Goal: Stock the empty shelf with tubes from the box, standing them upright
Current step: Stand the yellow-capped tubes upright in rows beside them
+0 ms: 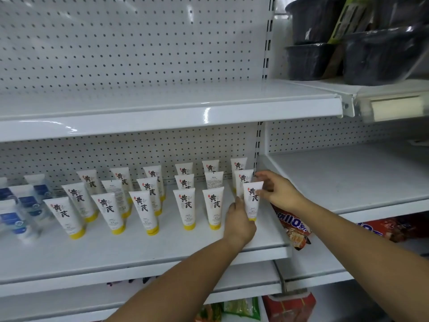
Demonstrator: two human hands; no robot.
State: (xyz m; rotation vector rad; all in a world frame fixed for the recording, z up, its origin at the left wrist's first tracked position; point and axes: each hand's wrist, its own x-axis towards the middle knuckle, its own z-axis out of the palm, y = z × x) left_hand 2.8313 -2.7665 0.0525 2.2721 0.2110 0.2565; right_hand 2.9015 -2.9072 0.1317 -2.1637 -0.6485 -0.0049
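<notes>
While yellow-capped tubes (187, 206) stand in rows on the shelf (116, 254), left hand (239, 220) grips the base and right hand (279, 194) pinches the top of one upright tube (252, 199) at front-row right end.

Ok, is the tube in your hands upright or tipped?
Upright: the tube has yellow cap down, flat end up; left hand holds its base, right hand pinches its top.

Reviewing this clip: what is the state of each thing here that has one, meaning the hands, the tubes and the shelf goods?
Held tube: upright, cap down, gripped by both hands.
Left hand: grips tube's lower part.
Right hand: pinches tube's top.
Other yellow-capped tubes: standing upright in rows.
Black containers: stacked.
</notes>
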